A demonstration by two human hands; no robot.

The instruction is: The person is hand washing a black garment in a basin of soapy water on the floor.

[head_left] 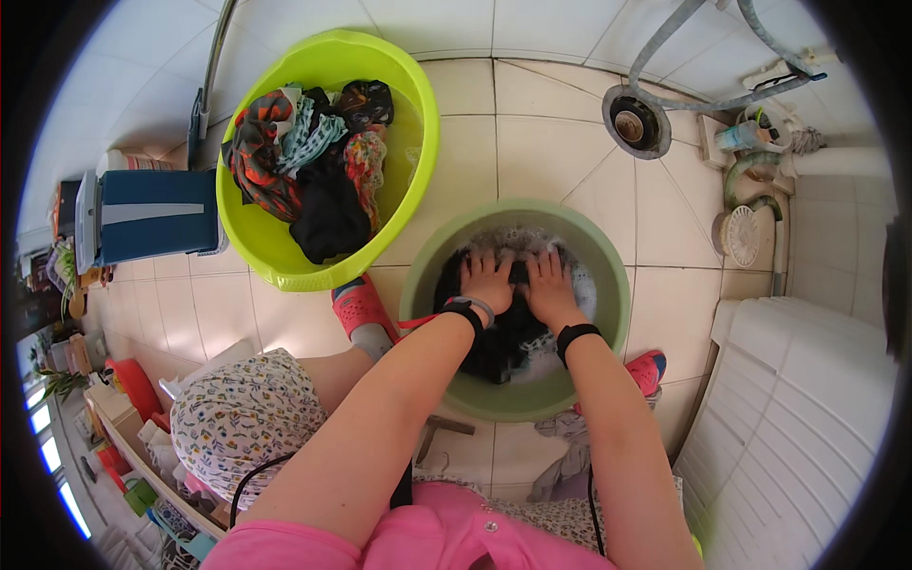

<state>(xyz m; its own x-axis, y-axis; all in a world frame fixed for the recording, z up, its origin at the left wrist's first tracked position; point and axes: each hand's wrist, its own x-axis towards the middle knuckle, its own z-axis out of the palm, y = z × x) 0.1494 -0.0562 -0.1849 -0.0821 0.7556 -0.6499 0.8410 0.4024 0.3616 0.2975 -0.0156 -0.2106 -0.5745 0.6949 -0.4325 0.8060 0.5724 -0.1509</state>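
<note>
Both of my hands reach into a round sage-green basin [616, 313] that stands on the floor in front of me. Dark wet laundry [503, 337] lies in it, with white suds [584, 285] around its edges. My left hand [486, 283] rests palm down on the dark cloth, fingers spread. Beside it, my right hand [551, 285] presses flat on the same cloth, its fingers also stretched out. Neither hand grips the fabric. What lies beneath the dark cloth is hidden.
A larger lime-green tub [423, 133] at the back left holds a heap of patterned and black clothes [328, 171]. Left of it stands a blue bin [157, 217]. A floor drain [636, 123] with a grey hose [655, 47] is at the back right. A white ribbed panel [798, 399] stands at right.
</note>
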